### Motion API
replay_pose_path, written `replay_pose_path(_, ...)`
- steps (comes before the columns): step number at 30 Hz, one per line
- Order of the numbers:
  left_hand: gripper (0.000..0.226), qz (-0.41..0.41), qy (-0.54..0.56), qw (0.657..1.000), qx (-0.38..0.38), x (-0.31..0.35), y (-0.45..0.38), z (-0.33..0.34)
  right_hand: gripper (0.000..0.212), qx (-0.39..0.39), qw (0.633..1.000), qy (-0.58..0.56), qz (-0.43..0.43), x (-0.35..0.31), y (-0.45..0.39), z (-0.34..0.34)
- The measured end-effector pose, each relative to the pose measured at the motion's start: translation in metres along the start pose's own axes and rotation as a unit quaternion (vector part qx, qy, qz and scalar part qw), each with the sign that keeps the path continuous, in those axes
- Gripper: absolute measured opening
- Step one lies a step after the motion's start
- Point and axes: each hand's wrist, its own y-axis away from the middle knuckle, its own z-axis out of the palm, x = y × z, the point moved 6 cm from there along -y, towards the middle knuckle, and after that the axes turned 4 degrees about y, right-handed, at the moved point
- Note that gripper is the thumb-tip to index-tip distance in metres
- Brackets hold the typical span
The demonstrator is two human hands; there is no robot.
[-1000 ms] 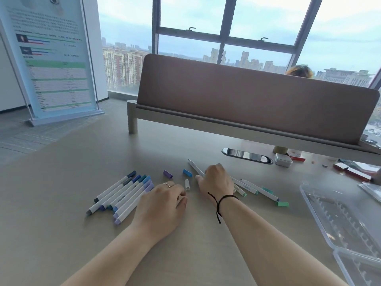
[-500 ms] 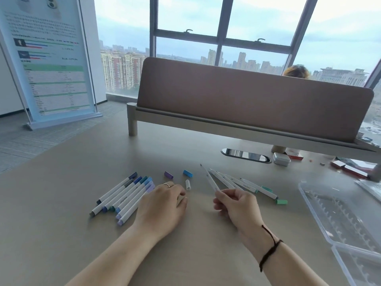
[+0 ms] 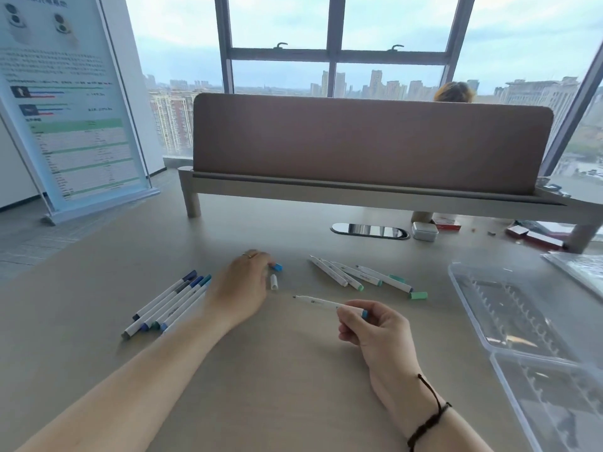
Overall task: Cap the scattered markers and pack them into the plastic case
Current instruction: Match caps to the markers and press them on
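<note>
My right hand pinches an uncapped white marker by its blue rear end, tip pointing left, just above the desk. My left hand lies further back, and its curled fingertips pinch a blue cap lying on the desk. A white cap lies just right of that hand. Several capped blue and teal markers lie in a row to the left. Several uncapped markers lie to the right, with a green cap beside them. The open clear plastic case sits at the far right.
A raised shelf with a brown divider panel crosses the back of the desk. Under it are a cable slot, a small grey tin and red boxes. A poster stand is on the floor to the left.
My right hand lifted one marker from the uncapped group and turned it level, tip to the left. My left hand moved forward from beside the capped markers to the blue cap.
</note>
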Motion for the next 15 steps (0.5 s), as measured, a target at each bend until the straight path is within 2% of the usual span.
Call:
replay_pose_path(5,0.051,-0.014,-0.127,0.986,-0.104,0.002,-0.053,0.012,0.013,-0.027,0.999,-0.032,0.013,0.001,-0.003,-0.002)
replay_pose_path(8,0.045,-0.003,-0.170,0.968,-0.182,0.004,-0.070,0.027,0.014,-0.044,0.998,-0.048,0.019,0.002,-0.005,-0.003)
replay_pose_path(12,0.029,0.008,-0.198,0.960,-0.196,0.006,-0.080,0.037,0.014,-0.056,0.997,-0.054,0.025,0.003,-0.007,-0.004)
replay_pose_path(15,0.022,-0.006,-0.175,0.968,-0.179,0.005,-0.081,0.035,0.014,-0.060,0.996,-0.057,0.030,0.002,-0.007,-0.004)
